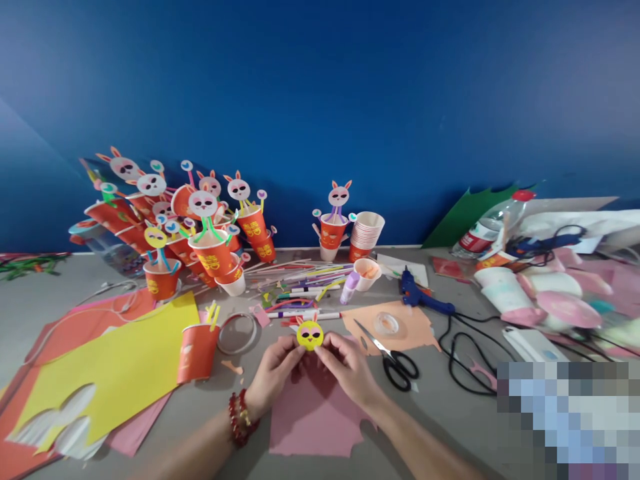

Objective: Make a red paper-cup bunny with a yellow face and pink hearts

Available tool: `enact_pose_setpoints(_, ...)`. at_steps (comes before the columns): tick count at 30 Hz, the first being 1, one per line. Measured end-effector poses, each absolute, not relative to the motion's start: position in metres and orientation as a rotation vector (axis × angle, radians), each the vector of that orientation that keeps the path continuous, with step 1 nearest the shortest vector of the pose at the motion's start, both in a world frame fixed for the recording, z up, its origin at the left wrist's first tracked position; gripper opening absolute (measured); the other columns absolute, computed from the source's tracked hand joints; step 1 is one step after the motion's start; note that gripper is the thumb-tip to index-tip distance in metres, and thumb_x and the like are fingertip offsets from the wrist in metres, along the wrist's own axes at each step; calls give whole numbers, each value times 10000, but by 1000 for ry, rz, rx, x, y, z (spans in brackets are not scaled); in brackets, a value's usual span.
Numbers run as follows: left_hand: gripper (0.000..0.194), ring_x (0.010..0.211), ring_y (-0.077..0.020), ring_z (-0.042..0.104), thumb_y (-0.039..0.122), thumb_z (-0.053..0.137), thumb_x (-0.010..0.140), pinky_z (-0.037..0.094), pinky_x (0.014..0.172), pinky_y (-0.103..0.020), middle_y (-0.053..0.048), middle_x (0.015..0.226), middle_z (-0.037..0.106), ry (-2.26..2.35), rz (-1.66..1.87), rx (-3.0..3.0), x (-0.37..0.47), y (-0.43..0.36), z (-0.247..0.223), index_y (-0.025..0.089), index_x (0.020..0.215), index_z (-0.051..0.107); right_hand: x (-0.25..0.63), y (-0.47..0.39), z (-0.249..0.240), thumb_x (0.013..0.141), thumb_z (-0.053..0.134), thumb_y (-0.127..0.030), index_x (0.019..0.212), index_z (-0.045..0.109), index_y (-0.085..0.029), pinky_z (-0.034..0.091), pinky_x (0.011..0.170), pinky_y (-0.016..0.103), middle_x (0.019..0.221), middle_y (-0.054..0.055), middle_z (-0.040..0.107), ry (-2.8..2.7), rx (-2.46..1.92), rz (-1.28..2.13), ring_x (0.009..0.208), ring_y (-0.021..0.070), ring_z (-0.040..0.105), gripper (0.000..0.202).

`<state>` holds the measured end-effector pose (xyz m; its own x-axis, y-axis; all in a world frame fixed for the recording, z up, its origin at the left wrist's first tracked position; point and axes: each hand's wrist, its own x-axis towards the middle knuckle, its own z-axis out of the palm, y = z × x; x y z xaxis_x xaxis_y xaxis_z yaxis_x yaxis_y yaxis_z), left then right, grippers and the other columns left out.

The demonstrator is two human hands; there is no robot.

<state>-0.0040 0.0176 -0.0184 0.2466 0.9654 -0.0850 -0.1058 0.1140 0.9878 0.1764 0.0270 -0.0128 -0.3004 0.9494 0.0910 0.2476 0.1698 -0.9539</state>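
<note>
A round yellow paper bunny face (310,335) with dark eyes and upright ears is pinched at its two lower sides. My left hand (278,371) grips its left edge between thumb and fingers, and my right hand (350,371) grips the right edge the same way. Below the hands lies a pink paper sheet (317,427) with a ragged edge. Black-handled scissors (395,363) rest just right of my right hand, partly over an orange paper sheet (420,327) that carries a roll of clear tape (387,324).
Paper-cup bunny figures (213,257) crowd the back left. Markers (300,315), a glue stick (350,287) and stacked white cups (367,233) fill the middle back. A blue glue gun (420,293) with a black cord lies right. Yellow paper (125,360) and a red cup (196,353) are left.
</note>
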Motion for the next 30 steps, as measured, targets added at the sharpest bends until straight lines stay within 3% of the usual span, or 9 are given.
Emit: enact_pose_setpoints(30, 396, 465, -83, 485, 531, 610, 854, 389, 469, -203, 15, 608, 566, 993, 1005, 1148, -4, 18, -19, 153, 741, 580, 176, 25, -15, 947, 512, -433, 712, 525, -203, 388, 558, 214, 632, -30, 545, -1688, -1173, 1158, 594, 125, 516, 329)
